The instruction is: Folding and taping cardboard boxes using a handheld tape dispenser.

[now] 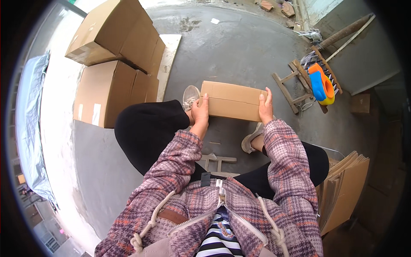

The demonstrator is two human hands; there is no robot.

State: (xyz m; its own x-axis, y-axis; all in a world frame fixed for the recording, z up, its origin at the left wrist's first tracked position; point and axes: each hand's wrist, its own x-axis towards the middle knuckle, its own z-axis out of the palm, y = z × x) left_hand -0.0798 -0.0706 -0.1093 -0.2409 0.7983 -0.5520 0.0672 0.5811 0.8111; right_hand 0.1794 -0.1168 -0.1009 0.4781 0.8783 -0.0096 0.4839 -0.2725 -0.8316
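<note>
Two bare hands hold one small brown carton (pixel 233 102), the landmark for everything below. Left hand (pixel 200 112) grips its left end, thumb up on the near face. Right hand (pixel 265 107) presses its right end, thumb on the near face, fingers along the end. Hands wide apart, the carton's full length between them. Carton looks closed, long side facing the person, held in front of the spread knees, above the grey floor (pixel 239 47).

Left of carton: two large cardboard boxes, upper box (pixel 122 34) resting on lower box (pixel 107 92), pale board (pixel 170 64) beside them. Just left of carton: left shoe (pixel 191 95). Below its right end: right shoe (pixel 249 143). Right of carton: wooden frame (pixel 295 92), with a blue, orange and yellow ring-shaped item (pixel 317 85) against it. Below right of carton: stack of flat cardboard (pixel 349 188), by the right knee. Nearer the person than carton: low wooden piece (pixel 220 160), partly hidden. Far left of carton: blue-grey sheet (pixel 32 124).
</note>
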